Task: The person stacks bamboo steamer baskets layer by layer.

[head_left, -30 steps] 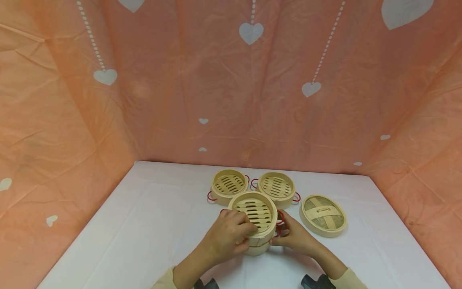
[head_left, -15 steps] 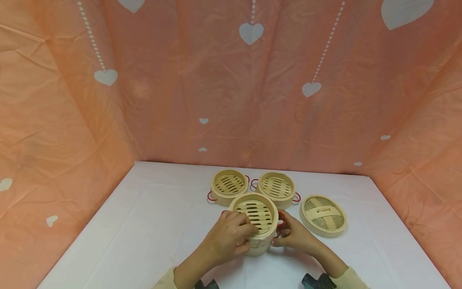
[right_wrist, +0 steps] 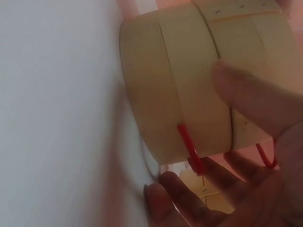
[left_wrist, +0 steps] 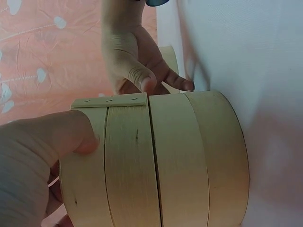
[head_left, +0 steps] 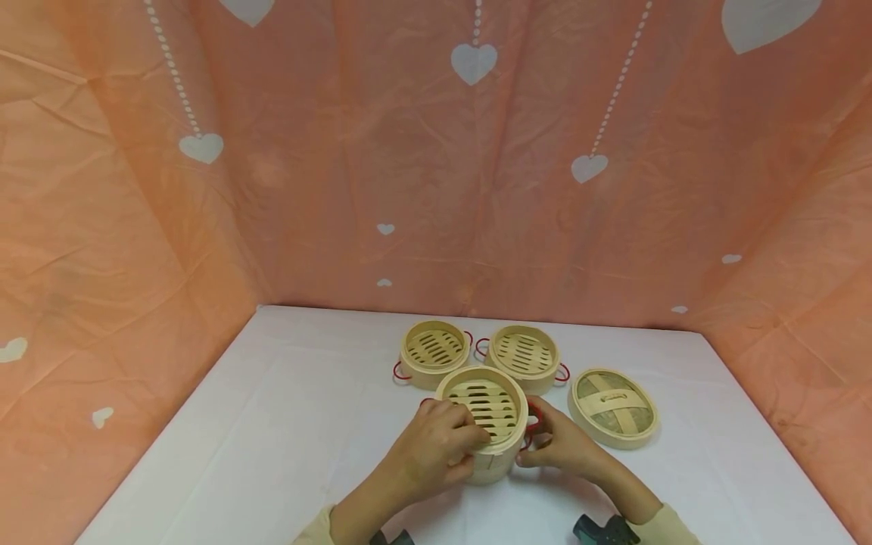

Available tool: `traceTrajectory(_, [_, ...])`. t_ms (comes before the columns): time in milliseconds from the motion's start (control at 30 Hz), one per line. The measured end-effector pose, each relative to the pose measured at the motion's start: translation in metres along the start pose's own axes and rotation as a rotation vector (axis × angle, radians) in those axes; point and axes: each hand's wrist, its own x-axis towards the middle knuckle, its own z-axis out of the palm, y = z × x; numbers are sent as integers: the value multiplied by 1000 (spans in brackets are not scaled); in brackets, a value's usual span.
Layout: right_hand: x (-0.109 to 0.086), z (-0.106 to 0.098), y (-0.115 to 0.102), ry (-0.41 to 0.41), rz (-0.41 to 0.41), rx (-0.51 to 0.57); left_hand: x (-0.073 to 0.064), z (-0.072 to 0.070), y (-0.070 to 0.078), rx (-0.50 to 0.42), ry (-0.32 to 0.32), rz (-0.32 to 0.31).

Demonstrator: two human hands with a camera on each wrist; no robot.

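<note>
The left forearm slants up from the lower edge of the head view, wrist arched, and the left hand (head_left: 436, 446) comes in over the stack of two baskets (head_left: 496, 462). Its thumb lies flat against the outer wall of the upper basket while the bent fingers go over the rim, so the hand pinches that wall between them.

The right hand (head_left: 559, 446) reaches in lower, at the opposite side, from a forearm angled inward. Its thumb presses near the seam between the two baskets, and its curved fingers, slightly parted, wrap round the side by the red loops (right_wrist: 189, 146); the lowest fingers are close to the table (head_left: 306, 424).

The stack stands upright on the white table between the hands. Just behind it sit a left rear basket (head_left: 428, 376) and a right rear basket (head_left: 526, 381), and a round lid (head_left: 613, 409) lies beyond the right hand. Pale sleeves (head_left: 664, 526) end above both wrists.
</note>
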Motion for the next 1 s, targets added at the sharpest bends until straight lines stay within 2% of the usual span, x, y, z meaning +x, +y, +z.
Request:
traceTrajectory(167, [-2, 0, 1, 5, 6, -3, -1, 1, 0, 4, 15, 14])
traceTrajectory(367, [-2, 0, 3, 7, -28, -8, 0, -2, 0, 3, -5, 18])
traceTrajectory(1000, [1, -1, 0, 26, 13, -48, 1, -2, -2, 12, -39, 4])
